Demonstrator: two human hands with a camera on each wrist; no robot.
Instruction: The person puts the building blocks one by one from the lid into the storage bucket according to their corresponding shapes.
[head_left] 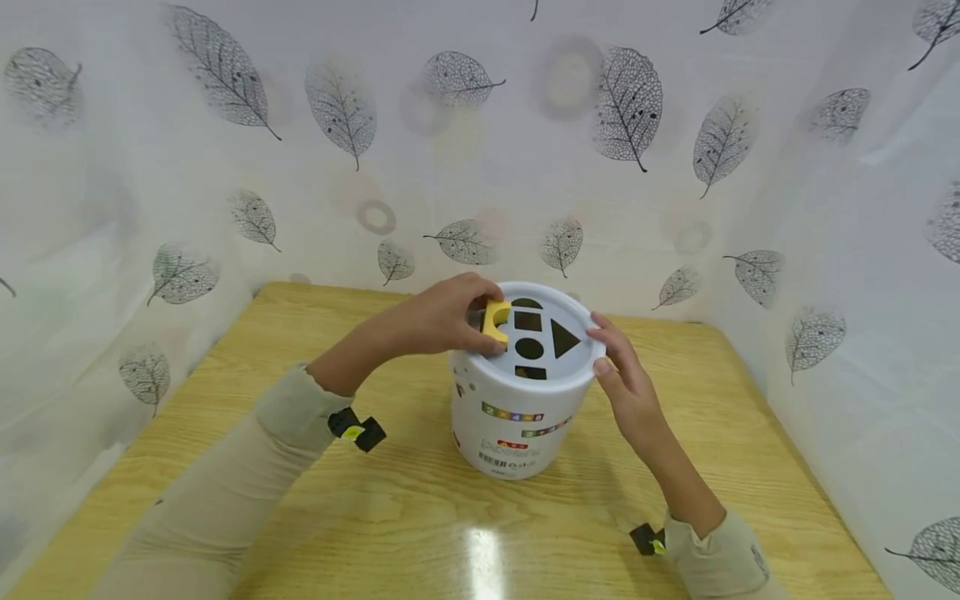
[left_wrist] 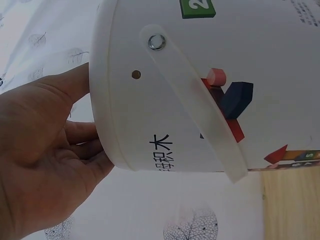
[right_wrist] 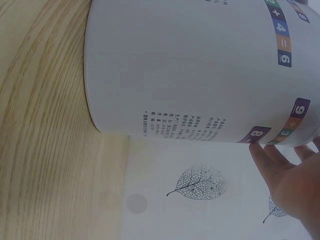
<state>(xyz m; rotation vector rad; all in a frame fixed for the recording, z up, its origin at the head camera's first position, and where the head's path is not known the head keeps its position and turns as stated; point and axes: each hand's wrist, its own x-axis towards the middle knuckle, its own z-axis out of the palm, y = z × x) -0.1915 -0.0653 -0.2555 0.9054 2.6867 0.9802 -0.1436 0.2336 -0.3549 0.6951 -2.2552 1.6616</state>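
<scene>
A white plastic bucket point(head_left: 517, 433) stands upright on the table, with a lid point(head_left: 562, 367) that has round, square, rectangular and triangular holes. Between thumb and fingers my left hand point(head_left: 438, 321) pinches a yellow arch block point(head_left: 491, 327) with a rounded notch. The block overlaps the left part of the lid. My right hand point(head_left: 633, 400) rests on the right side of the rim, its fingertips on the lid's edge and its thumb lower down. In the left wrist view, the bucket's side point(left_wrist: 130, 115) hides the block and the left fingertips.
A pale wood-grain table point(head_left: 360, 517) carries the bucket. White curtains point(head_left: 480, 167) printed with grey leaves enclose it at the back and sides. The bucket's translucent handle point(left_wrist: 195, 105) hangs down its side.
</scene>
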